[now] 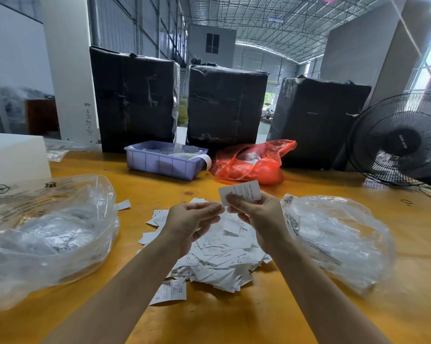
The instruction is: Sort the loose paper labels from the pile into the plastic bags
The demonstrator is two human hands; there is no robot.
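A pile of loose white paper labels (219, 259) lies on the yellow table (234, 319) in front of me. My right hand (256, 214) pinches one white label (240, 192) and holds it up above the pile. My left hand (192, 222) hovers palm up beside it, fingers loosely curled, fingertips close to the label's lower left corner; I cannot tell whether they touch it. A clear plastic bag (48, 234) with labels inside lies to the left of the pile. A second clear plastic bag (338, 237) lies to the right.
At the back of the table stand a purple plastic tray (164, 162) and a red plastic bag (254, 162). Three black wrapped bales (224, 105) stand behind them. A black fan (398, 140) is at the right, a white block (13, 155) at the left.
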